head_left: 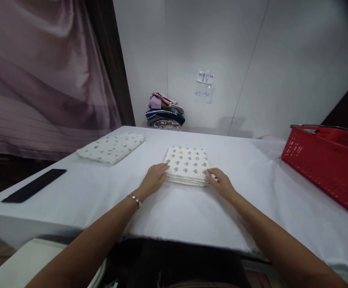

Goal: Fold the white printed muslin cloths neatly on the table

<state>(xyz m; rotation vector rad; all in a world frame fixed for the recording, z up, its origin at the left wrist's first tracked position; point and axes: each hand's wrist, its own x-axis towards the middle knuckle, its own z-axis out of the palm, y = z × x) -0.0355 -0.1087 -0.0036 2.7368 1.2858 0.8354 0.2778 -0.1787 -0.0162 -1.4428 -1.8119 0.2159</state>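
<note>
A square folded cloth (187, 163), white with grey tree-like prints and a few yellow and green ones, lies flat on the white-covered table in front of me. Its stacked layers show along the near edge. My left hand (155, 178), with a silver bracelet on the wrist, grips the cloth's left side with curled fingers. At the near right corner, my right hand (221, 184) has the edge between thumb and fingers. Farther left rests a second folded cloth (112, 148), white with small grey prints, apart from both hands.
A red plastic basket (326, 164) stands at the right on the table (174, 216). On the left lies a flat black strip (35, 185). Folded fabrics (165, 112) are piled by the back wall, near paper signs (204, 88). A pinkish curtain (41, 80) hangs at the left.
</note>
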